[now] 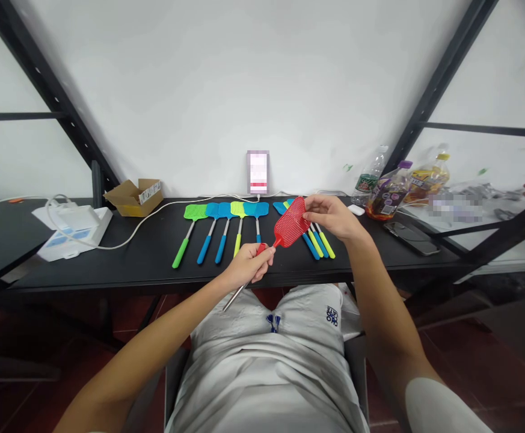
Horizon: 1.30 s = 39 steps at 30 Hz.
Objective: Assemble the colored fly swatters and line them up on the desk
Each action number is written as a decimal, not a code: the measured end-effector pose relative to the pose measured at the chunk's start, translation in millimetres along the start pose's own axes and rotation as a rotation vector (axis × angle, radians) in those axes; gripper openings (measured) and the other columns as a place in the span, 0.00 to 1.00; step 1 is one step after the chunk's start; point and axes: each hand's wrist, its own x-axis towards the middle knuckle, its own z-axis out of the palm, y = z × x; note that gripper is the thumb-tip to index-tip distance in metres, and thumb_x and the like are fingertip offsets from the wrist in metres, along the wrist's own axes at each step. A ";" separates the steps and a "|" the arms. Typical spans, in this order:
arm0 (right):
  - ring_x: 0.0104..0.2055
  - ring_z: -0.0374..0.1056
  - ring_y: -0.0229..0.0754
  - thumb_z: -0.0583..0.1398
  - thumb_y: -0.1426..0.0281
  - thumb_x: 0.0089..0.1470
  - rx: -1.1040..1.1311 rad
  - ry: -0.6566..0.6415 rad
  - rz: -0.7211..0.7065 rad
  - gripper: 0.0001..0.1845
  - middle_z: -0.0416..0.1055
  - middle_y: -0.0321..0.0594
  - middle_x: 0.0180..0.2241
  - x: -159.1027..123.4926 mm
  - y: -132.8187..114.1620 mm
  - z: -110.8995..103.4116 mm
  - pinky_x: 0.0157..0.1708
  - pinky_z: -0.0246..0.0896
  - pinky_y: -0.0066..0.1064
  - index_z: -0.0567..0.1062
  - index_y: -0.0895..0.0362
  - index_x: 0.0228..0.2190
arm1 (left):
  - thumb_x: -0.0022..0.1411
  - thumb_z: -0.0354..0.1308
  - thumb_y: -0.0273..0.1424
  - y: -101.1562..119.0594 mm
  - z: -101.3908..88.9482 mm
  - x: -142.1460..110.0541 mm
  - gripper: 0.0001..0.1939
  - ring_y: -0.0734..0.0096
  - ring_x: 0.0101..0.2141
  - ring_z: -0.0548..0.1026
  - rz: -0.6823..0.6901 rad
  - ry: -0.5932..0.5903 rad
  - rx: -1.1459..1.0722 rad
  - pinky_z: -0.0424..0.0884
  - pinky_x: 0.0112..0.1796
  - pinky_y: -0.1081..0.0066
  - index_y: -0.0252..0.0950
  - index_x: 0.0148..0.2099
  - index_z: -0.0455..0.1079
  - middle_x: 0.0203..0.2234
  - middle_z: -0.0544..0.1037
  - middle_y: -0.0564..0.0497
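Between my hands, over the table's front part, is a red fly swatter (291, 224) with a perforated head. My left hand (249, 264) is closed around its neck, and a bare metal rod (236, 297) sticks out below that fist towards my lap. With thumb and fingers my right hand (329, 215) pinches the upper right edge of the red head. Behind lies a row of fly swatters: a green one (195, 212), several blue ones (219, 210) and a yellow one (239, 209). More blue and yellow handles (320, 242) lie partly hidden under the red head and my right hand.
A phone with a lit screen (258, 172) leans on the wall. At left are an open cardboard box (136, 198) and a white device (75, 231) with a cable. Bottles (391, 189) and a dark phone (410, 238) stand or lie at right. Black metal posts flank the table (131, 264).
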 end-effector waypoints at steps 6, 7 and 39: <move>0.34 0.70 0.40 0.68 0.69 0.46 -0.010 0.010 0.020 0.11 0.76 0.39 0.32 -0.4 -1.1 -0.7 0.37 0.65 0.34 0.77 0.58 0.34 | 0.64 0.57 0.48 2.6 1.5 -0.5 0.22 0.82 0.09 0.57 0.009 -0.004 -0.015 0.53 0.13 0.79 0.36 0.29 0.63 0.08 0.61 0.62; 0.34 0.70 0.40 0.68 0.69 0.46 -0.014 0.011 0.019 0.11 0.76 0.40 0.32 -0.4 -0.9 -0.8 0.37 0.65 0.34 0.77 0.58 0.34 | 0.64 0.57 0.49 2.7 1.7 -0.4 0.22 0.82 0.09 0.57 0.011 -0.003 -0.015 0.53 0.13 0.79 0.36 0.29 0.63 0.08 0.61 0.62; 0.37 0.72 0.41 0.69 0.67 0.46 -0.033 0.017 0.051 0.12 0.78 0.39 0.34 -0.5 4.5 -7.8 0.40 0.66 0.34 0.79 0.57 0.35 | 0.65 0.57 0.48 -1.9 0.5 1.1 0.22 0.82 0.09 0.57 0.027 0.018 -0.033 0.53 0.13 0.80 0.36 0.28 0.64 0.08 0.61 0.62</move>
